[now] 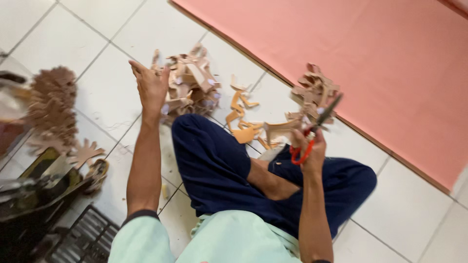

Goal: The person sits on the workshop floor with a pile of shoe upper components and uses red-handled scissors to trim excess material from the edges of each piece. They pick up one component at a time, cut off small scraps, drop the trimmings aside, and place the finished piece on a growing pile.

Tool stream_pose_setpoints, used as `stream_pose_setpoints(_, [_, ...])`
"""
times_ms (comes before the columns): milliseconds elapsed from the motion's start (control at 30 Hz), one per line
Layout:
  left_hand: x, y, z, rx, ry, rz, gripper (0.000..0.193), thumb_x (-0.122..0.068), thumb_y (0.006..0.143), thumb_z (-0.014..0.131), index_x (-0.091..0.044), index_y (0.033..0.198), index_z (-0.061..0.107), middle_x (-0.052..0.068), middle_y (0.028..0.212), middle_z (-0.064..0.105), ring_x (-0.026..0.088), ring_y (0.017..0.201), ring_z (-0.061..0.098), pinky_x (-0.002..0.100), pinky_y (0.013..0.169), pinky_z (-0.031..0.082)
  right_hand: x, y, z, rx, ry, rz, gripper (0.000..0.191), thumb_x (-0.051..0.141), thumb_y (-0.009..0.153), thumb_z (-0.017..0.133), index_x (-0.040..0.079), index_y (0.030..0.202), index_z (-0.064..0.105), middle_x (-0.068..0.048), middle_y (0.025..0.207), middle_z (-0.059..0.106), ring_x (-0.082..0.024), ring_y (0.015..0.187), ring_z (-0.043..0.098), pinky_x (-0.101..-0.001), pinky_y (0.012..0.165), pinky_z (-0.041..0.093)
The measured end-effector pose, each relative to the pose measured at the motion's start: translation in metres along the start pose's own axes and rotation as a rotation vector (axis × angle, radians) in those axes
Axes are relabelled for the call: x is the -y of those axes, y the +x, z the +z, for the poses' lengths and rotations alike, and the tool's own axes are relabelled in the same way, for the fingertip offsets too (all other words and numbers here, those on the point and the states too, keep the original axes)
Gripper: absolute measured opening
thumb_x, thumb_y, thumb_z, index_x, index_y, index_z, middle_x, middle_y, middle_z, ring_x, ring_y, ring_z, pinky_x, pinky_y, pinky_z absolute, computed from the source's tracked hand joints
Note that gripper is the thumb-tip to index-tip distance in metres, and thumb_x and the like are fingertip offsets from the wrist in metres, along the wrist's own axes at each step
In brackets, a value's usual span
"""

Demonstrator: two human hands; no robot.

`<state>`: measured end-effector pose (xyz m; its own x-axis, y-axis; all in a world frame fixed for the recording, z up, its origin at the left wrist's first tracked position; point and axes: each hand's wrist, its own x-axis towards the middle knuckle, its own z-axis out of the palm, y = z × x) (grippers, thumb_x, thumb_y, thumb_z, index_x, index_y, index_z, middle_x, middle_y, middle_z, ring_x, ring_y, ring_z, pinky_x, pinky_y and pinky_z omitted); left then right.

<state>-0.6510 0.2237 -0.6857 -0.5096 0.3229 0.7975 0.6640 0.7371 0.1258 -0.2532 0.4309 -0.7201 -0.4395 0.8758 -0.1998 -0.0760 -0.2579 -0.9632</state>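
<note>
- Left hand is raised, fingers loosely spread, holding nothing, just near the far scrap pile.
- Right hand grips the scissors by their red loops, blades shut and pointing far-right.
- Tan cutouts lie on the tiles by my knee: curved, thin and flat.
- Risk, I judge: blades swinging near my leg could nick it; loose cutouts could scatter or bend.

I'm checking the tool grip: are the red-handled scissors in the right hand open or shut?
Cannot tell for sure. The scissors are blurred; the dark blades look like one line, and the right hand grips the red handles.
</note>
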Motion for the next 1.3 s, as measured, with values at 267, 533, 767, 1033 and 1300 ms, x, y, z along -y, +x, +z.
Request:
stream_pose_setpoints(267, [-0.203, -0.074, -0.094, 0.798, -1.291, 0.058, 0.036, -0.014, 0.094, 0.077, 0.001, 0.125, 0.066, 0.018, 0.109, 0.076, 0.024, 0.097, 0.076, 0.034, 0.083, 0.06, 0.027, -0.031, 0.007, 0.121, -0.118, -0.119, 0.025, 0.005, 0.091, 0.079, 0.008, 0.103, 0.058, 0.003, 0.084, 0.057, -0.003, 0.07, 0.054, -0.0181, 0.058, 0.043])
stream_pose_setpoints(533, [-0.24, -0.079, -0.119, 0.859, -1.101, -0.057, 0.016, -0.017, 0.09, 0.08, -0.005, 0.095, 0.071, 0.009, 0.084, 0.078, 0.019, 0.068, 0.076, 0.031, 0.059, 0.058, 0.045, -0.051, -0.012, 0.118, -0.336, -0.182, 0.026, 0.009, 0.089, 0.081, 0.004, 0.106, 0.061, 0.003, 0.088, 0.066, -0.002, 0.08, 0.061, -0.0186, 0.07, 0.051])
stream_pose_setpoints(767, [-0.241, -0.086, -0.113, 0.58, -1.036, 0.058, 0.011, -0.014, 0.098, 0.074, -0.005, 0.101, 0.069, 0.01, 0.085, 0.073, 0.023, 0.068, 0.072, 0.034, 0.056, 0.055, 0.029, -0.059, -0.017, -0.026, -0.259, -0.225, 0.028, 0.015, 0.093, 0.081, 0.001, 0.111, 0.065, 0.001, 0.091, 0.064, -0.003, 0.08, 0.058, -0.018, 0.069, 0.048])
stream_pose_setpoints(1033, [-0.223, -0.076, -0.103, 0.498, -0.857, 0.178, 0.011, -0.015, 0.097, 0.076, -0.008, 0.104, 0.071, 0.008, 0.077, 0.071, 0.021, 0.059, 0.067, 0.033, 0.048, 0.05, 0.017, -0.101, -0.028, 0.507, -0.056, 0.101, 0.056, 0.047, 0.107, 0.048, -0.006, 0.1, 0.067, -0.004, 0.067, 0.062, -0.007, 0.045, 0.054, -0.0211, 0.041, 0.044])
stream_pose_setpoints(1300, [-0.22, -0.077, -0.111, 0.511, -0.949, 0.179, 0.012, -0.013, 0.098, 0.074, -0.008, 0.107, 0.07, 0.007, 0.082, 0.073, 0.018, 0.061, 0.068, 0.031, 0.05, 0.051, 0.008, -0.1, -0.025, 0.526, 0.198, 0.19, 0.061, 0.053, 0.107, 0.046, -0.004, 0.096, 0.065, 0.0, 0.061, 0.053, -0.004, 0.04, 0.044, -0.0186, 0.037, 0.039])
